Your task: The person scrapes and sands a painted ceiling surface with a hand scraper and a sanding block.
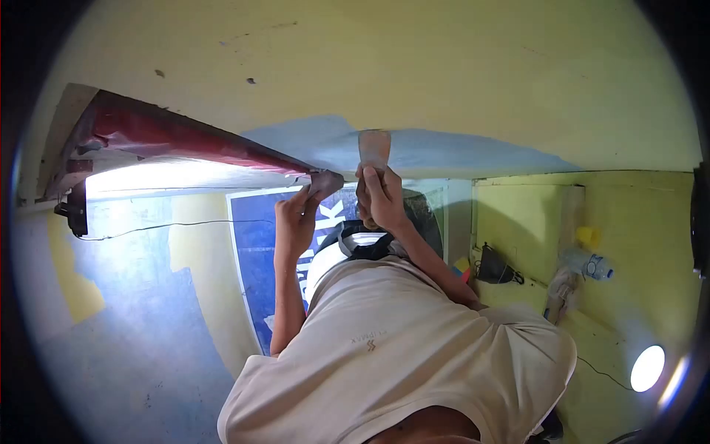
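Note:
My right hand [379, 198] is closed on the handle of a scraper [373, 148]. Its flat brownish blade points away from me and lies against the yellow surface [384, 66], at the edge of a blue painted patch [444, 152]. My left hand [296, 216], just to the left, pinches a small grey piece [326, 181] at the end of a long red strip [170, 137]. Both forearms reach out over my beige shirt [399, 355].
A lit tube lamp [148, 177] runs under the red strip, with a thin wire [170, 224] trailing from it. Behind my hands stands a blue board with white letters [255, 251]. A plastic bottle [588, 263], a yellow cup [589, 237] and a bright lamp [647, 368] are at right.

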